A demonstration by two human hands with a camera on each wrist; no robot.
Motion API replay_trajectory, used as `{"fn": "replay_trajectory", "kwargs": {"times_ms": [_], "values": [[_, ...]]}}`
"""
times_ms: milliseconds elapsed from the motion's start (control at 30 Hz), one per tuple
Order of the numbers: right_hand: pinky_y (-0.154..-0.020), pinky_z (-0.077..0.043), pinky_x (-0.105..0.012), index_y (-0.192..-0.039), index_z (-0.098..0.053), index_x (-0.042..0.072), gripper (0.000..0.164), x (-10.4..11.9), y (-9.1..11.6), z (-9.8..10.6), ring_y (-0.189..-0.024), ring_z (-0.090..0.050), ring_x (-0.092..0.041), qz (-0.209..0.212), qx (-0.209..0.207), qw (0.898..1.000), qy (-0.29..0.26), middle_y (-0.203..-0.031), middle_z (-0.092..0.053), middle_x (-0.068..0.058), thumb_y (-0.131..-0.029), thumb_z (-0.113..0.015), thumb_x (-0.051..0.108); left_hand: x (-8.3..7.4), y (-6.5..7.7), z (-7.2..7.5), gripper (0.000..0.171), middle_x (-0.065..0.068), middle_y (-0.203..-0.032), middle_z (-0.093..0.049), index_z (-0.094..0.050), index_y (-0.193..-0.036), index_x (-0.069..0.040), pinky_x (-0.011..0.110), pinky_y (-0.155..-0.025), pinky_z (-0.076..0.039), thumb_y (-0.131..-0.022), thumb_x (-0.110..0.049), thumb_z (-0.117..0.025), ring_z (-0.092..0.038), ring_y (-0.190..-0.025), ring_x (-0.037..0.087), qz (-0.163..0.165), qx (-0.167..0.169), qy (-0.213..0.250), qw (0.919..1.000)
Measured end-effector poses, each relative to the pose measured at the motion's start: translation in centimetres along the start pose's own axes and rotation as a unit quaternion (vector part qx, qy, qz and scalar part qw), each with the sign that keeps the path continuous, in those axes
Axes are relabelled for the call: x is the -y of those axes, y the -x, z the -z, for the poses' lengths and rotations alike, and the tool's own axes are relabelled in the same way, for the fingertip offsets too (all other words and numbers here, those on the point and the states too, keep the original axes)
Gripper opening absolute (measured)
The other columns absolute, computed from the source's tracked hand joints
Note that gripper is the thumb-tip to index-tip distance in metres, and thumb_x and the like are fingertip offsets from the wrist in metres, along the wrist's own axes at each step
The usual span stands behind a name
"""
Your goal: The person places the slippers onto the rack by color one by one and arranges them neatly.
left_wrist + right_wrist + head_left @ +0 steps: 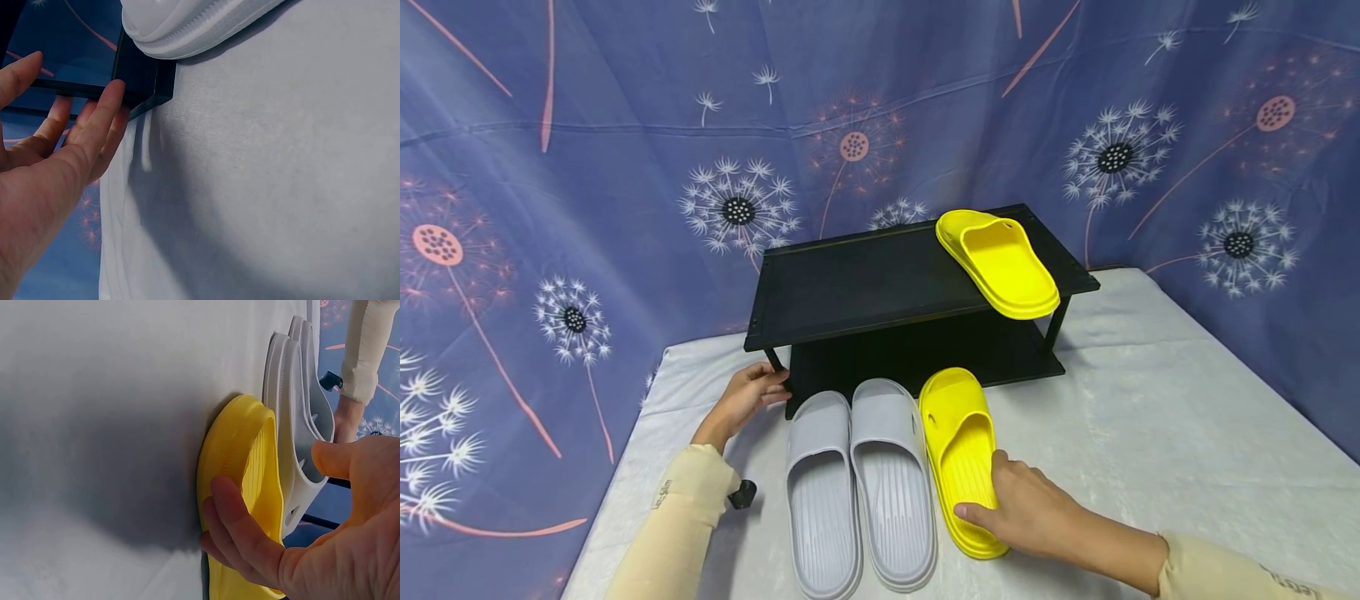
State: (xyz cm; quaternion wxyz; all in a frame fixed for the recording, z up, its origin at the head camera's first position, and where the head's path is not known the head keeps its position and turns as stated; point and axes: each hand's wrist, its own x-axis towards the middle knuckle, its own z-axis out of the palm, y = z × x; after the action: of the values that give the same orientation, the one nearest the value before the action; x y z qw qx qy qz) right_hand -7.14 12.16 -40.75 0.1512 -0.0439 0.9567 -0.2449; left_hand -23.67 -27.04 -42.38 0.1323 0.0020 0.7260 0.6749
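Two yellow slippers are in the head view: one lies on the right end of the black shoe rack's top board, the other on the cloth in front. My right hand touches the outer side of the front yellow slipper. In the right wrist view that hand's thumb stands apart over the slipper's opening. At the rack's left front corner, my left hand touches the frame with extended fingers. The left wrist view shows this hand against the black frame.
Two grey slippers, a left one and a right one, lie side by side beside the front yellow slipper. A pale cloth covers the table. Behind it hangs a blue curtain with dandelion prints.
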Motion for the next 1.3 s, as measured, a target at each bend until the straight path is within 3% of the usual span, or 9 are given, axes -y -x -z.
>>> {"fn": "replay_trajectory", "kwargs": {"times_ms": [267, 600, 767, 1033, 1300], "values": [[-0.056, -0.046, -0.034, -0.114, -0.049, -0.012, 0.092, 0.2, -0.2, -0.2, -0.065, -0.049, -0.02, 0.008, 0.004, 1.0, 0.029, -0.076, -0.05, -0.007, -0.068, -0.077, 0.062, 0.8, -0.5, 0.4, 0.021, 0.02, -0.113, -0.046, -0.043, -0.1, 0.0, 0.046, -0.1, -0.049, -0.097, -0.013, -0.059, -0.058, -0.096, 0.027, -0.003, -0.008, -0.01, 0.9999], [-0.057, -0.044, -0.034, -0.112, -0.049, -0.011, 0.089, 0.4, -0.3, -0.4, -0.064, -0.048, -0.021, 0.03, 0.002, 0.998, 0.055, -0.076, -0.05, -0.008, -0.068, -0.078, 0.06, 0.8, -0.6, 0.3, 0.018, 0.022, -0.11, -0.046, -0.044, -0.094, -0.002, 0.05, -0.101, -0.047, -0.095, -0.01, -0.06, -0.058, -0.095, 0.029, -0.007, -0.01, -0.005, 0.9999], [-0.063, -0.048, -0.039, -0.116, -0.046, -0.017, 0.097, 0.5, -0.5, -0.7, -0.066, -0.048, -0.023, 0.05, 0.005, 0.995, 0.083, -0.079, -0.052, -0.013, -0.066, -0.08, 0.06, 0.8, -0.6, 0.2, 0.019, 0.021, -0.109, -0.047, -0.043, -0.094, -0.002, 0.05, -0.1, -0.048, -0.095, -0.011, -0.06, -0.058, -0.094, 0.028, -0.008, -0.015, -0.007, 0.9998], [-0.067, -0.053, -0.044, -0.111, -0.046, -0.021, 0.098, 0.4, -0.2, -1.4, -0.067, -0.05, -0.025, 0.103, -0.031, 0.988, 0.114, -0.082, -0.054, -0.019, -0.065, -0.081, 0.058, 0.2, -0.2, 0.0, 0.015, 0.018, -0.107, -0.047, -0.043, -0.093, -0.002, 0.049, -0.101, -0.047, -0.096, -0.007, -0.057, -0.057, -0.093, 0.027, 0.003, -0.007, 0.005, 1.0], [-0.069, -0.056, -0.044, -0.11, -0.046, -0.021, 0.099, 0.3, -0.2, -1.9, -0.07, -0.054, -0.026, 0.112, -0.054, 0.981, 0.151, -0.083, -0.055, -0.02, -0.066, -0.079, 0.061, -0.9, 0.6, -0.4, 0.013, 0.014, -0.103, -0.049, -0.042, -0.093, 0.0, 0.055, -0.105, -0.041, -0.097, -0.005, -0.055, -0.057, -0.097, 0.032, 0.006, 0.003, -0.001, 1.0]]}}
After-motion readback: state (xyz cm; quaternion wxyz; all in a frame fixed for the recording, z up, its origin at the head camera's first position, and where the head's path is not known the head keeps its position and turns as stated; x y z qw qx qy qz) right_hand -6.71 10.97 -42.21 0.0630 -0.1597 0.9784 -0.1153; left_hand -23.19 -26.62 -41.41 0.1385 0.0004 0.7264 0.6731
